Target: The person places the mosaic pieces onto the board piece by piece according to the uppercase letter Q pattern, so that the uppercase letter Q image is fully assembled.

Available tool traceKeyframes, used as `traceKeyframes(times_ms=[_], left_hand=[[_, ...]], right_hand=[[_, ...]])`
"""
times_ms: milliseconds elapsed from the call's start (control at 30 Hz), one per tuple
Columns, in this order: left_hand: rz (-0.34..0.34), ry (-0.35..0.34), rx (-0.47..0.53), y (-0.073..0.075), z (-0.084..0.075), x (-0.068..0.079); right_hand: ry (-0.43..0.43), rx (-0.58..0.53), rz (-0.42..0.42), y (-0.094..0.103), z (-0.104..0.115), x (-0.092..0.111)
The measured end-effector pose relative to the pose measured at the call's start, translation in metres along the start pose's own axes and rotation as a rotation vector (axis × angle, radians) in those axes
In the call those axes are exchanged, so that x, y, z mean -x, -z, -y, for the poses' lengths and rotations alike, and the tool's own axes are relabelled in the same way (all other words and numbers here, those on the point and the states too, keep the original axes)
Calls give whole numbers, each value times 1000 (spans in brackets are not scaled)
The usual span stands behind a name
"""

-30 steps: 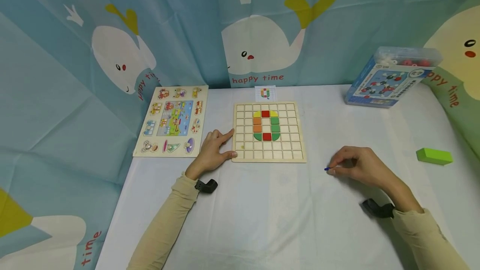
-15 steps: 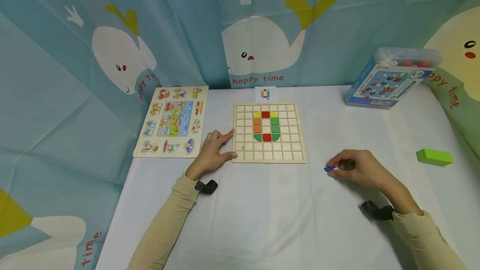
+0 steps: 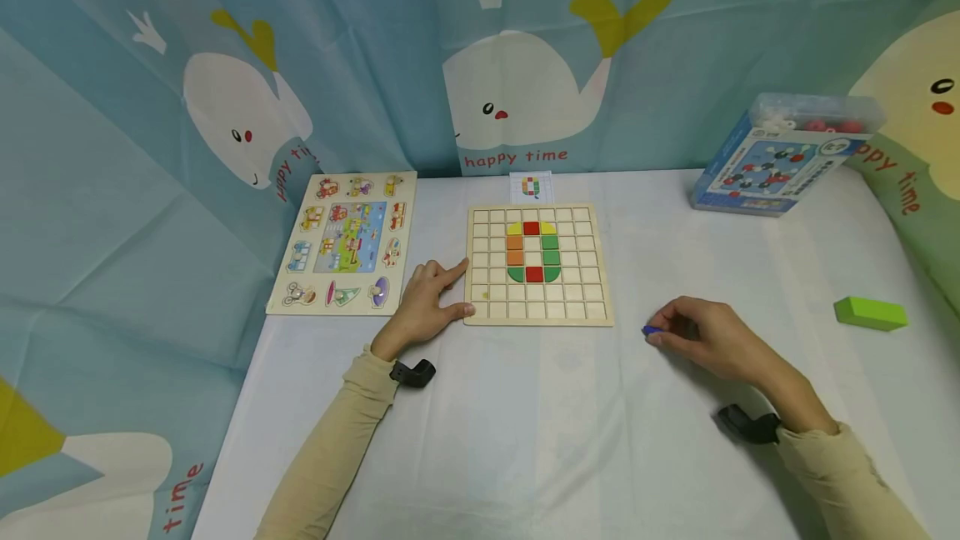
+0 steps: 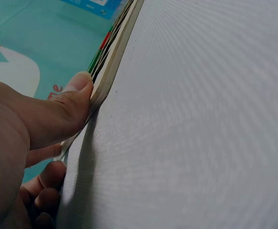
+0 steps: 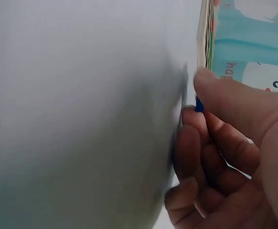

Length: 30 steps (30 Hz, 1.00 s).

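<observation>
A square wooden grid board [image 3: 495,317] lies mid-table, with red, yellow, orange and green tiles [image 3: 551,257] set in a ring in its cells. My left hand [image 3: 422,304] touches the board's left edge with thumb and index finger spread; in the left wrist view the thumb [image 4: 74,102] lies along the board's corner. To the right of the board, my right hand [image 3: 708,335] pinches a small blue tile [image 3: 651,330] between thumb and fingertips. Only a sliver of that blue tile [image 5: 199,104] shows in the right wrist view.
Behind the board lies a small printed pattern card [image 3: 531,187]. A wooden vehicle peg puzzle [image 3: 281,294] is at the left. At the right stand a blue box [image 3: 772,169] with a clear top and a bright green block [image 3: 870,313]. A whale-print curtain [image 3: 375,65] hangs behind.
The blue tile has been turned between my right fingertips, and the right hand has shifted slightly left and away from me. My left hand stays at the board's edge.
</observation>
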State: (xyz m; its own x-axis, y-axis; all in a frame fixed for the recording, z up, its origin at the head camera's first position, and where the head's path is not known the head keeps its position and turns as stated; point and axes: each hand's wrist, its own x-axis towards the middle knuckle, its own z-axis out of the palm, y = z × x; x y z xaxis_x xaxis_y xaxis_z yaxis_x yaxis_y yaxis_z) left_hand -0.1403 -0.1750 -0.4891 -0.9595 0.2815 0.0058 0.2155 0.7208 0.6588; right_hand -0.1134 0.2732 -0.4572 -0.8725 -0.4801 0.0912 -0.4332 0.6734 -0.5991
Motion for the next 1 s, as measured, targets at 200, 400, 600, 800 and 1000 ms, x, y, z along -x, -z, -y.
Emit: traceKeyframes(times_ms=[200, 400, 600, 800, 1000], left_hand=[[1, -8, 1, 0, 1, 0], [4, -5, 6, 0, 0, -1], [4, 1, 2, 0, 0, -1], [2, 0, 2, 0, 0, 0], [0, -2, 2, 1, 0, 1]], right_hand=[[33, 10, -84, -6, 9, -15], [80, -23, -116, -14, 18, -39], [47, -72, -97, -25, 27, -60], [20, -131, -63, -35, 34, -76], [-16, -150, -35, -43, 41, -89]])
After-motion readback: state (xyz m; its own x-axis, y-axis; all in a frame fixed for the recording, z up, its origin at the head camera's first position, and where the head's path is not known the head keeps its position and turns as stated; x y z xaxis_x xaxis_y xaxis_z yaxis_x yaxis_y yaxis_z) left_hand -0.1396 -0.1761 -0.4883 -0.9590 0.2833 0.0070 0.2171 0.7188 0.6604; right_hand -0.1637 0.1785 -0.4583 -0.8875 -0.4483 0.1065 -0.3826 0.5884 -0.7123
